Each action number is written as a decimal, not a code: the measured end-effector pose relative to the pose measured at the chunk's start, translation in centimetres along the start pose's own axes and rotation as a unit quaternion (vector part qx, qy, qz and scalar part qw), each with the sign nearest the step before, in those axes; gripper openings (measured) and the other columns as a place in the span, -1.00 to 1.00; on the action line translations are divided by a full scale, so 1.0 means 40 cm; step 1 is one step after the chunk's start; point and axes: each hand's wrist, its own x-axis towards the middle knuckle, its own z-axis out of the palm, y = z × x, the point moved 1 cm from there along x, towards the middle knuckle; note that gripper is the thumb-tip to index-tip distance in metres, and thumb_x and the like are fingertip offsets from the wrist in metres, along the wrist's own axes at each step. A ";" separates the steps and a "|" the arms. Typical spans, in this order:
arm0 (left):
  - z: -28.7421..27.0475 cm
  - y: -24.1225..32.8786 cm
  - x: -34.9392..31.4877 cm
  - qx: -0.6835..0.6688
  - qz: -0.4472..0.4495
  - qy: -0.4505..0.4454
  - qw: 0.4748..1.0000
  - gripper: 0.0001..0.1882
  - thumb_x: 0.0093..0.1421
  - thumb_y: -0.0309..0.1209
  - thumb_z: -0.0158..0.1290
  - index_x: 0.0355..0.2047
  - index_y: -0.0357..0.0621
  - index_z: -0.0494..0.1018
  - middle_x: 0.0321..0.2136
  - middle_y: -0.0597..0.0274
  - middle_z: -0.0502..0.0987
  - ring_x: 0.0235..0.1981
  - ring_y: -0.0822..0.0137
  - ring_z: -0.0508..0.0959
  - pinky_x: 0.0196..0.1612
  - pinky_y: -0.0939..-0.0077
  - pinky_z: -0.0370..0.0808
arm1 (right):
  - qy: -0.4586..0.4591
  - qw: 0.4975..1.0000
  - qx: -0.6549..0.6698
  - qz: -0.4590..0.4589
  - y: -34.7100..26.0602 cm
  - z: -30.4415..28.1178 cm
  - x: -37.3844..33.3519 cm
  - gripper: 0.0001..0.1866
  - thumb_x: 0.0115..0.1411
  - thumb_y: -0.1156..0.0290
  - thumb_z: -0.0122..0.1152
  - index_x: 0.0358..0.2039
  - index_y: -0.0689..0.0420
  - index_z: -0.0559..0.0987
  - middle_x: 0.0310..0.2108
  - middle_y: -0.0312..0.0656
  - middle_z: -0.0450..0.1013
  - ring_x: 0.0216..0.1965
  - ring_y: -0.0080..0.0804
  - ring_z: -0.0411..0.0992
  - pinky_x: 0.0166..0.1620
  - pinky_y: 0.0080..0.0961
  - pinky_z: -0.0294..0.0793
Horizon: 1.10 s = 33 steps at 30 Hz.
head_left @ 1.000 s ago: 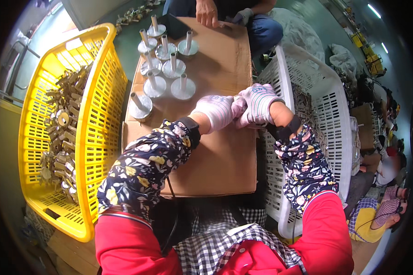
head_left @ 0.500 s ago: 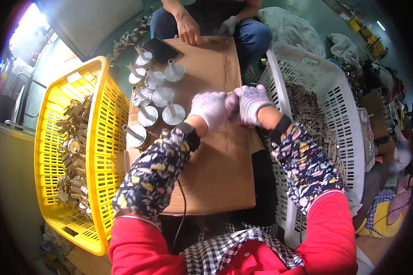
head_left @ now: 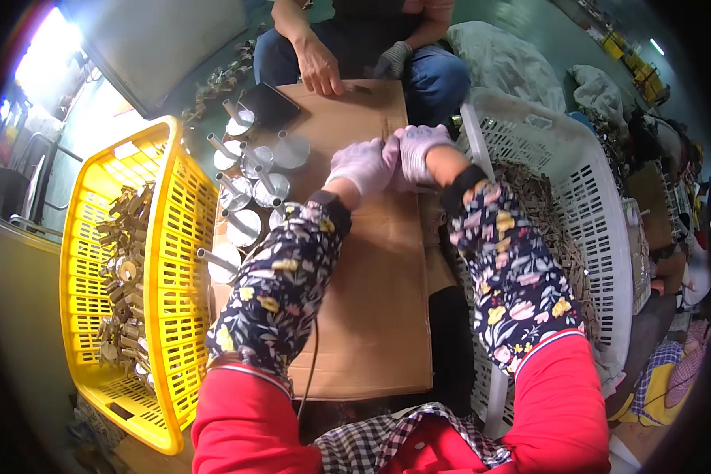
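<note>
Left hand (head_left: 360,167), right hand (head_left: 423,148): curled together, any held part indiscernible; stemmed metal discs (head_left: 245,229): stand base-down on cardboard surface (head_left: 367,316), presumably for stability.

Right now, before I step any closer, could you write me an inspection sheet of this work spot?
Surface: brown cardboard, creased, bare toward the wearer.
Work things: metal discs with stems, grouped along the left side, stems up.
Clutter: black flat object at the far left corner.
Hands: left hand and right hand, both gloved, close together; anything between the fingers is hidden.
Cables: dark cord beside the left sleeve, reaching past the near edge.
Surroundings: yellow basket on the left and white basket on the right, both holding metal parts; co-worker's bare hand at the far edge.
</note>
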 end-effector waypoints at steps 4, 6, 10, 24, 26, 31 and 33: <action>-0.015 -0.031 0.053 0.061 0.075 -0.041 0.994 -0.41 0.23 -0.01 -0.51 -0.18 -0.12 0.43 -0.18 -0.05 0.47 -0.06 0.01 0.39 0.01 0.26 0.26 | -0.077 0.997 0.026 0.009 0.016 -0.044 0.058 -0.47 -0.24 0.15 0.30 -0.22 0.13 0.54 -0.22 -0.15 0.48 -0.16 -0.25 0.45 -0.11 -0.33 0.40; -0.021 -0.065 0.103 0.002 0.031 -0.034 0.999 -0.41 0.23 -0.01 -0.51 -0.19 -0.14 0.43 -0.18 -0.05 0.46 -0.07 0.00 0.40 0.01 0.25 0.26 | 0.163 0.982 -0.096 -0.005 -0.025 -0.012 0.005 -0.30 -0.30 0.07 0.34 -0.10 0.07 0.41 -0.09 -0.18 0.36 0.00 -0.26 0.30 0.02 -0.18 0.21; -0.049 -0.012 0.174 -0.061 -0.053 -0.056 0.995 -0.34 0.22 0.02 -0.56 -0.24 -0.17 0.46 -0.24 -0.04 0.49 -0.12 -0.01 0.43 0.00 0.25 0.26 | 0.184 0.975 -0.115 0.043 0.039 0.018 0.116 -0.33 -0.26 0.13 0.31 -0.07 0.07 0.38 -0.05 -0.19 0.34 0.03 -0.25 0.29 0.00 -0.10 0.18; -0.022 -0.051 0.185 -0.080 -0.090 0.032 0.992 -0.36 0.22 -0.06 -0.52 -0.22 -0.32 0.45 -0.18 -0.17 0.44 -0.05 -0.05 0.39 0.02 0.23 0.28 | -0.007 0.994 -0.073 -0.086 0.011 -0.085 0.168 -0.28 -0.40 0.10 0.39 -0.09 0.00 0.49 -0.03 -0.19 0.39 0.04 -0.21 0.32 0.01 0.05 0.20; -0.005 -0.028 0.116 -0.049 -0.056 0.019 0.997 -0.37 0.22 -0.05 -0.52 -0.23 -0.25 0.46 -0.18 -0.15 0.44 -0.06 -0.05 0.40 0.01 0.24 0.29 | 0.003 0.993 -0.088 -0.079 0.008 -0.056 0.107 -0.30 -0.38 0.07 0.37 -0.10 -0.07 0.47 -0.07 -0.21 0.41 0.00 -0.24 0.35 -0.02 -0.02 0.24; 0.003 -0.001 -0.170 -0.032 -0.077 -0.011 0.996 -0.38 0.22 -0.03 -0.50 -0.27 -0.20 0.49 -0.26 -0.10 0.49 -0.13 -0.01 0.45 -0.04 0.28 0.34 | -0.024 0.990 -0.096 -0.103 -0.100 0.012 -0.151 -0.36 -0.35 0.12 0.33 -0.14 -0.06 0.45 -0.10 -0.21 0.41 -0.04 -0.28 0.38 -0.02 -0.12 0.25; 0.027 -0.004 -0.282 -0.045 -0.072 -0.030 0.996 -0.37 0.21 -0.02 -0.51 -0.31 -0.18 0.51 -0.30 -0.09 0.50 -0.16 0.01 0.46 -0.06 0.27 0.34 | -0.019 0.988 -0.062 -0.137 -0.140 0.037 -0.282 -0.40 -0.34 0.13 0.32 -0.18 -0.02 0.47 -0.15 -0.17 0.44 -0.08 -0.27 0.40 -0.05 -0.19 0.27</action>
